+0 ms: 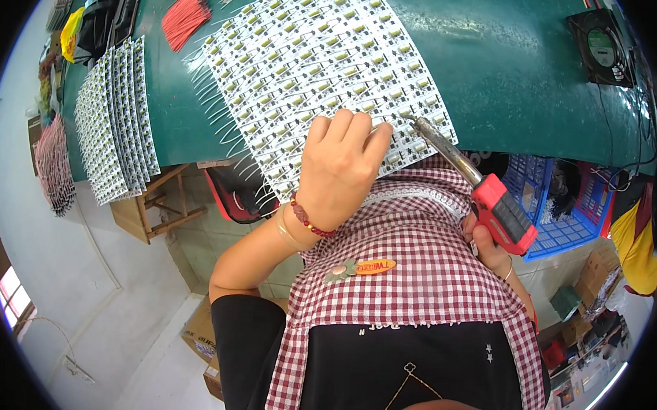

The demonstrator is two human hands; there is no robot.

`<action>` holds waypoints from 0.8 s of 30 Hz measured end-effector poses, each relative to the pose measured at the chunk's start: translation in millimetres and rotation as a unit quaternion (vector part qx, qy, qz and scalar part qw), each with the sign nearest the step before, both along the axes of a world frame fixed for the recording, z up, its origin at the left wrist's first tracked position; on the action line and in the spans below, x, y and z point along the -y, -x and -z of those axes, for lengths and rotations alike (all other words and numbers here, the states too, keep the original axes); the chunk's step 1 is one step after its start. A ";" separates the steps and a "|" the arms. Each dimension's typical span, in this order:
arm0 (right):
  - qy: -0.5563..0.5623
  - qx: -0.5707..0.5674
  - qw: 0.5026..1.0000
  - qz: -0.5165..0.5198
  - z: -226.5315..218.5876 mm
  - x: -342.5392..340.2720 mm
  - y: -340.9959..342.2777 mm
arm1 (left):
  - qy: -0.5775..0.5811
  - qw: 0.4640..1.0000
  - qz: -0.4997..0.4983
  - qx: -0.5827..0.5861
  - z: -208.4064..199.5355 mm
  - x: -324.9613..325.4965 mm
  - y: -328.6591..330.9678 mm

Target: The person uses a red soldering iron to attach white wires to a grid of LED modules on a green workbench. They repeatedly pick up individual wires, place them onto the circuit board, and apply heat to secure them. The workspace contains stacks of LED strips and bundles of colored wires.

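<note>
A large white panel of small circuit boards lies on the green table, close to its near edge. Thin white wires stick out along its left side. My left hand rests over the panel's near part, fingers curled and closed; whatever they pinch is hidden under the hand. With my right hand I grip a soldering iron by its red and black handle. Its metal tip points up and left to the panel, just right of my left fingers. Whether the tip touches a solder point cannot be made out.
More board panels stand overlapped at the table's left end, near a bundle of pink wires. Red wires lie beyond the panel. A black fan sits at the far right. Blue plastic baskets are below the table edge.
</note>
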State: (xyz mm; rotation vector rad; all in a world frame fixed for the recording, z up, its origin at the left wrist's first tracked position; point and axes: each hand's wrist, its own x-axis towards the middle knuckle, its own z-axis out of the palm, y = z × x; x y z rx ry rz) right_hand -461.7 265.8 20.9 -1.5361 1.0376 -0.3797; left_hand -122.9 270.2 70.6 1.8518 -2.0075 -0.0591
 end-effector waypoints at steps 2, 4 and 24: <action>-0.018 0.013 1.000 0.004 -2.5 1.1 -3.3 | -0.011 1.000 0.004 -0.002 -5.0 -1.6 -0.6; -0.034 0.039 0.999 0.006 -6.8 4.1 -8.6 | -0.005 1.000 0.003 -0.009 -11.0 -3.9 -1.7; 0.091 -0.006 0.996 -0.023 -12.2 1.5 -10.1 | 0.017 0.995 0.042 -0.087 8.0 -0.8 -3.4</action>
